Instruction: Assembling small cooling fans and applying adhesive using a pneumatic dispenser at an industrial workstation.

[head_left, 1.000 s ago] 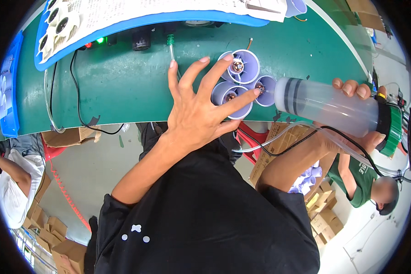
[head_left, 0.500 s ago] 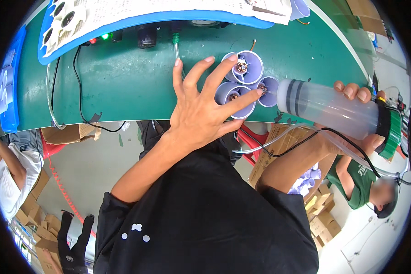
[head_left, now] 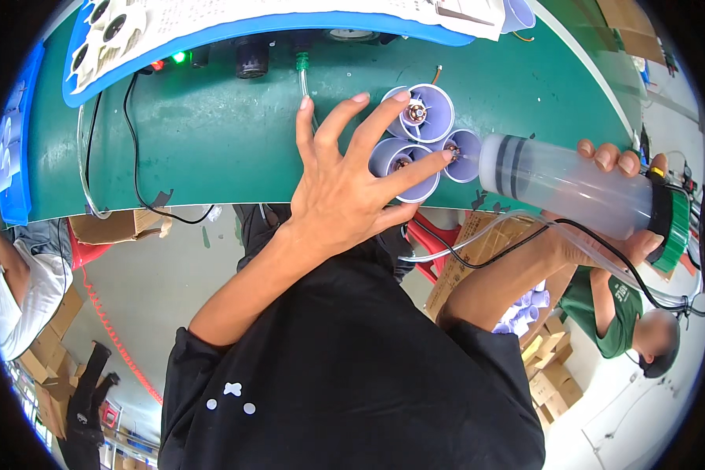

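Three pale purple plastic cups stand grouped on the green bench: a far cup, a near cup and a smaller right cup. Copper-coloured parts sit inside them. My left hand lies over the cups with fingers spread; its index fingertip reaches to the right cup's inside and its middle fingertip to the far cup. My right hand grips a big translucent dispensing syringe from its far and near sides. The syringe lies nearly level, a green cap at its back, its nozzle end pointing into the right cup.
A blue tray with papers and white parts lies across the far side. Below it are black knobs and a clear hose. Another blue tray stands far left. A cable hangs near my right arm. Co-workers sit on both sides.
My hands, the cups and the syringe keep nearly the same places, with only a slight shift in view. A person in dark trousers at the lower left has moved.
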Motion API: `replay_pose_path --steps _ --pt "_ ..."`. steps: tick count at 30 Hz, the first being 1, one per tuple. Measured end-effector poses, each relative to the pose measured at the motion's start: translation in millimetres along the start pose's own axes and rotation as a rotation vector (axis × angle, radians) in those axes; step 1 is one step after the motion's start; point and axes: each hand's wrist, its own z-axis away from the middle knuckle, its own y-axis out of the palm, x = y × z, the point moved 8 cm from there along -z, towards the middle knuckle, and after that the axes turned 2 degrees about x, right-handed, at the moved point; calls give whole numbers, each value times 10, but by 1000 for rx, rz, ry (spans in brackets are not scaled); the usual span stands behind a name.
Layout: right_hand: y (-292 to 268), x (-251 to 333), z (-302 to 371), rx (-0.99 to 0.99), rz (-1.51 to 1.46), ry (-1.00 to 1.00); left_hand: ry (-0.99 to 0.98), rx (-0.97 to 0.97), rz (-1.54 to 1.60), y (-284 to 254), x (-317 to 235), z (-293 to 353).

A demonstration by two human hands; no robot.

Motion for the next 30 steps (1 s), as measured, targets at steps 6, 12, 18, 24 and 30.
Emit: replay_pose_path --steps 6,12,18,24,30 --pt "53 47 -2 38 -43 -41 1 19 1 -11 -11 -9" --pt "-27 330 36 -85 43 -113 -15 18 -53 -7 -23 6" --pt "-406 1110 144 -498 698 -206 38 -207 150 -133 86 98" --pt "-748 155 24 -210 1638 582 -82 -16 -28 -130 82 35" --pt "-1225 -255 307 -57 1840 562 -1 -90 391 -309 265 195"
